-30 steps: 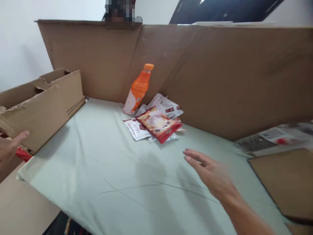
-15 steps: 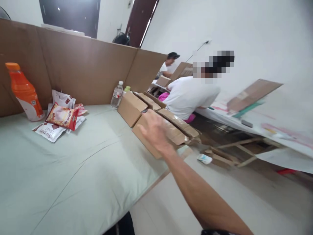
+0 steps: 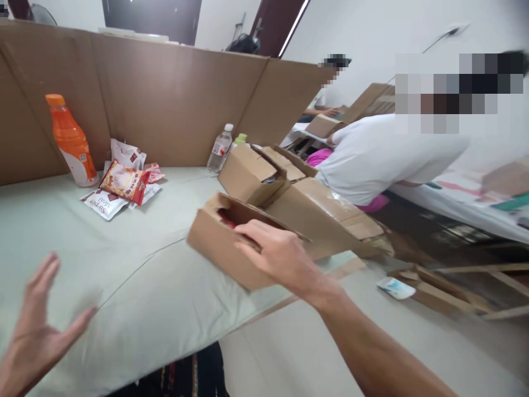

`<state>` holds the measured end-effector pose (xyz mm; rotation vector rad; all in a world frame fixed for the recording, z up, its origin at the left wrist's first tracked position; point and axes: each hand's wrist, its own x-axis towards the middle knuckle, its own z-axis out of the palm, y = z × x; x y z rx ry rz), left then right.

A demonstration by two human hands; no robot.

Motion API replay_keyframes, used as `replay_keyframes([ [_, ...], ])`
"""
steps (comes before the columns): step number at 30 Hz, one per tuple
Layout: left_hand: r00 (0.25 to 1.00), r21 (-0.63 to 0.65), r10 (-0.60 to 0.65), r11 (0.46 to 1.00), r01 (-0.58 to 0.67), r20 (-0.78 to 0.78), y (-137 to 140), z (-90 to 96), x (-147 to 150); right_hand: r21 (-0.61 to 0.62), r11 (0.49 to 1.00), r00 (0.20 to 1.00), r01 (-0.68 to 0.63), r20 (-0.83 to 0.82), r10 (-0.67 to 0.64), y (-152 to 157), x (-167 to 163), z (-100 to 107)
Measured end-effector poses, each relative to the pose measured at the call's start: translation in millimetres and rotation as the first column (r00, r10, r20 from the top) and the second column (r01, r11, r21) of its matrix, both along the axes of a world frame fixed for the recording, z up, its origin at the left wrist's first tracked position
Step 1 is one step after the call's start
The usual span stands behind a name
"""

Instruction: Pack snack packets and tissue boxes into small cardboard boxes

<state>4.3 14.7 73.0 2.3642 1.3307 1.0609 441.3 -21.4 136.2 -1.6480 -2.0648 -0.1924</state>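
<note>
My right hand [image 3: 279, 251] grips the near wall of an open cardboard box [image 3: 223, 251], fingers over its top edge. Something red shows inside that box; the rest of its contents is hidden. At the lower left my left hand [image 3: 45, 325] is raised over the cloth with fingers spread, holding nothing. Directly behind the gripped box stand more cardboard boxes [image 3: 326, 212]. Several snack packets [image 3: 124, 184] lie in a pile beyond my left hand, beside an orange bottle [image 3: 74, 146] that stands upright.
A pale green cloth [image 3: 157, 298] covers the table. Tall cardboard panels [image 3: 177, 105] wall its far side. A clear bottle [image 3: 220, 150] stands near the boxes. To the right a person in a white shirt [image 3: 372, 160] leans over another table; a small box [image 3: 438, 292] sits lower down.
The box under my right hand has come away from the other boxes, toward me and to the left. My left hand has entered at the lower left. The view has swung left.
</note>
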Motion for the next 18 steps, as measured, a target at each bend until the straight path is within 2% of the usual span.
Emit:
replay_keyframes([
  [2,0.994,-0.055,-0.105,0.993,0.105,0.011,-2.6,-7.8,19.3,-0.015,0.976,0.973,-0.218,0.076,0.218,-16.9,-35.1,12.0],
  [5,0.944,-0.224,-0.322,0.916,0.331,0.078,-7.8,-15.7,35.6,-0.168,0.854,0.867,-0.493,-0.009,0.499,-39.0,-65.1,33.6],
  [7,0.903,-0.325,-0.396,0.842,0.43,0.167,-12.4,-21.0,36.6,-0.322,0.736,0.801,-0.595,-0.159,0.577,-44.5,-68.9,47.2],
  [9,0.888,-0.394,-0.393,0.797,0.459,0.24,-17.8,-27.1,33.6,-0.441,0.635,0.767,-0.634,-0.257,0.588,-40.0,-64.3,54.5],
  [10,0.889,-0.414,-0.38,0.788,0.456,0.256,-20.2,-30.1,32.0,-0.469,0.619,0.767,-0.63,-0.255,0.588,-34.7,-61.0,54.4],
  [11,0.892,-0.422,-0.371,0.787,0.45,0.26,-22.2,-32.8,30.9,-0.481,0.632,0.781,-0.607,-0.214,0.587,-28.4,-58.1,51.8],
  [14,0.889,-0.405,-0.383,0.792,0.456,0.253,-24.1,-37.4,31.1,-0.464,0.753,0.844,-0.467,0.022,0.536,-8.8,-56.8,34.1],
  [15,0.886,-0.396,-0.388,0.795,0.46,0.252,-23.6,-37.5,32.2,-0.475,0.766,0.845,-0.433,0.084,0.529,-3.2,-58.9,27.9],
  [16,0.885,-0.388,-0.392,0.797,0.463,0.252,-23.0,-37.0,33.4,-0.499,0.761,0.835,-0.415,0.124,0.536,1.7,-61.6,22.9],
  [18,0.886,-0.382,-0.393,0.8,0.462,0.247,-21.9,-35.4,35.5,-0.578,0.7,0.792,-0.42,0.143,0.594,9.3,-67.1,18.4],
])
